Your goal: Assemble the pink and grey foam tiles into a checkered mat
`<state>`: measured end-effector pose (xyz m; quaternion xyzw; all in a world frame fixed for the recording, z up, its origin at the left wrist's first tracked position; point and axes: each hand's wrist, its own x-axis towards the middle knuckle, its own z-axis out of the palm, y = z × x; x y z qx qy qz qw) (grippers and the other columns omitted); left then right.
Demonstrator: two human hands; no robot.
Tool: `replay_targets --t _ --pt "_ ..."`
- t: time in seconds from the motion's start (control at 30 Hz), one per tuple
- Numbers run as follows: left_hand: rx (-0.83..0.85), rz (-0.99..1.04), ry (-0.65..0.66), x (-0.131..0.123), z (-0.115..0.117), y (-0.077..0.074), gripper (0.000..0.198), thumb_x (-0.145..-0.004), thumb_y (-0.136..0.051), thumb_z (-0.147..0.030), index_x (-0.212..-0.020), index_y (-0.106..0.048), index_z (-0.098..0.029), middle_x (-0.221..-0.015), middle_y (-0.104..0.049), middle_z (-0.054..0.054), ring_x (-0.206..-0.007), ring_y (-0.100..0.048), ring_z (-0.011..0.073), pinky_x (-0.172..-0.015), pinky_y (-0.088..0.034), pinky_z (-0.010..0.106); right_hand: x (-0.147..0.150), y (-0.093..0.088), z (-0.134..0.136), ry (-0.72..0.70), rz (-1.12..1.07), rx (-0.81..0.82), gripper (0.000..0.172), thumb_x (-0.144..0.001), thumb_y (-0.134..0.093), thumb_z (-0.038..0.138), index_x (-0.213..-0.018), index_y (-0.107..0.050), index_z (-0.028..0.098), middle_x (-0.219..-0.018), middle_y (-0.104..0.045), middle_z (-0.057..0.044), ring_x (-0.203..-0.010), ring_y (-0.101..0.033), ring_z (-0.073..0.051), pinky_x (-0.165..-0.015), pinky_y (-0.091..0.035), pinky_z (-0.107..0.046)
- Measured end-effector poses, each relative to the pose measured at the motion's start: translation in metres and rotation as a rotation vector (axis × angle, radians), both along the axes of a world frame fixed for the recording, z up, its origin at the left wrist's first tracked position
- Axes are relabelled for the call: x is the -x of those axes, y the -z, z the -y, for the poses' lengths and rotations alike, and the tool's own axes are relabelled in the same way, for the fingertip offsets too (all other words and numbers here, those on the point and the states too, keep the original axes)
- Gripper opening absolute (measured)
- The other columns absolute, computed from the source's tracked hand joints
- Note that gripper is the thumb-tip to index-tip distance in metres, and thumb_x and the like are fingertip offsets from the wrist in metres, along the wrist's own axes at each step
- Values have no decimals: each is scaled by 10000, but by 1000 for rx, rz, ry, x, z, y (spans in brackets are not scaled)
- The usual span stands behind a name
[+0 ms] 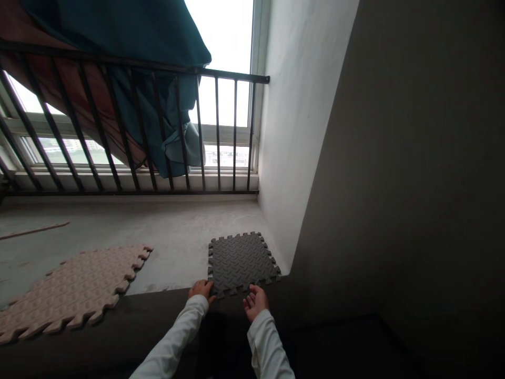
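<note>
Fingers of the left hand (204,287): curled against the tile's near-left corner, grip unclear. Right hand (255,303): open, fingers spread, just short of or barely touching the near edge. Dark grey foam puzzle tile (240,263): square, directly ahead of both hands, on concrete floor (177,237).

Black window railing (217,131), concrete floor (173,231)
</note>
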<state>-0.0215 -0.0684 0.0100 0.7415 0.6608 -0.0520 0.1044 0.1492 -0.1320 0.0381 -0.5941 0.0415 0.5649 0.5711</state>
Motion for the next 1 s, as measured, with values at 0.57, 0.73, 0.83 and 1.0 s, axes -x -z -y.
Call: replay_targets --t 0.57,0.73,0.83,1.0 --pt "-28 34 55 -23 -31 -11 358 -664 -527 -214 -1015 -564 -278 -1153 -534 28 -1125 -396 184 -848 -368 274 8 7 1 43 0 -50 142 -538 -534 238 -672 -561 199 -805 -548 -59 -754 -507 -157 -555 -418 -242" --pt "10 38 58 -33 -41 -13 302 -669 -524 -206 -962 -587 -247 -1146 -542 56 -1138 -386 206 -837 -382 300 8 7 3 28 27 -52 162 -532 -511 255 -678 -553 199 -863 -554 -56 -761 -510 -148 -547 -415 -226" --pt "20 40 63 -34 -46 -15 299 -666 -528 -195 -953 -592 -249 -1138 -551 63 -1140 -391 216 -840 -387 323 7 11 0 -41 125 -86 192 -526 -495 244 -705 -551 202 -829 -568 -49 -789 -514 -173 -566 -423 -250" --pt "71 35 63 -36 -53 -23 309 -666 -541 -220 -968 -603 -226 -1134 -549 112 -1087 -459 229 -852 -392 323 6 13 -12 -150 747 -192 204 -487 -484 130 -671 -545 195 -876 -591 -71 -920 -508 -227 -825 -389 -324"
